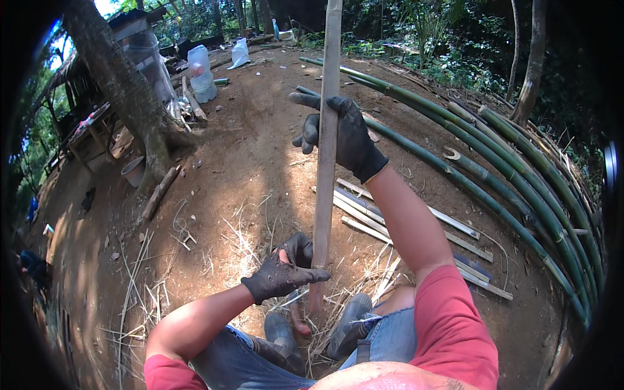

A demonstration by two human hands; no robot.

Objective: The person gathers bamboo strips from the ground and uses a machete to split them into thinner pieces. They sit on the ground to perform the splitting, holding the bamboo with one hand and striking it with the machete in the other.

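A long split bamboo slat (324, 162) stands nearly upright in front of me, its foot on the dirt between my boots. My right hand (344, 140), in a black glove, grips the slat high up with some fingers spread. My left hand (286, 270), also gloved in black, is closed low against the slat; a reddish handle (298, 318) shows just below it by the slat's foot, and whether the hand holds it I cannot tell. Thin bamboo shavings (253, 260) lie scattered around the foot.
Several cut slats (416, 224) lie on the ground at right. Long green bamboo poles (494, 169) curve along the right side. A tree trunk (123, 84) stands at left, with a plastic water jug (201, 75), a shed and clutter behind it.
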